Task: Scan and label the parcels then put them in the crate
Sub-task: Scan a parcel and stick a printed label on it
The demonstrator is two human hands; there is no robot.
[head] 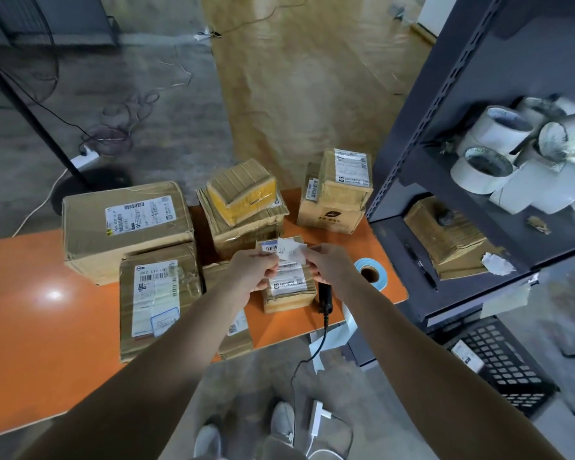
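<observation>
At near right of table (47, 310), over small parcel (289, 293): left hand (251, 272) and right hand (327, 263) both pinch 1 white label (291, 252). Step judged: labelling. Next: press label flat on parcel top, clear of barcode. Scanner (324, 298) just beside parcel's right; label roll (369, 273) near table's right edge. Crate (505, 370) on floor, near right, by rack (412, 161); path looks open.
</observation>
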